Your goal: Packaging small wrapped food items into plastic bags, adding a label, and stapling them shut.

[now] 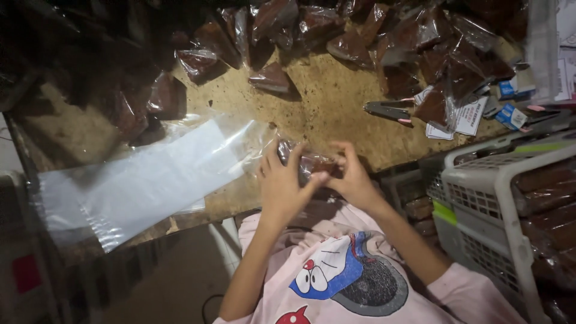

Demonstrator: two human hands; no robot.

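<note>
Landmark: the wooden table (324, 108), brown and speckled with dark crumbs, is serving as the reference for every place below.
Left hand: the left hand (281, 187) is hovering over the table's near edge, fingers spread slightly and pressing on the small packet, thumb tip meeting the other hand.
Right hand: the right hand (351, 177) is sitting just beside it over the same near edge, fingers curled and pinching the packet's right end.
Small packet: the small packet (306, 162), clear plastic around a dark brown block, is being held between both hands just above the table's near edge.
Empty bags: a stack of clear plastic bags (138, 180) is lying flat on the table's near left part, overhanging its edge.
Filled packets: a heap of filled packets (384, 42) of the same dark stuff is crowding the table's far side.
Stapler: a grey stapler (389, 110) is lying on the table's right part, near paper labels (468, 117).
Basket: a white plastic basket (480, 198) holding dark wrapped blocks is standing off the table's right near corner.
Clothing: the person is wearing a pink cartoon shirt (348, 276), seen below the table's near edge.
</note>
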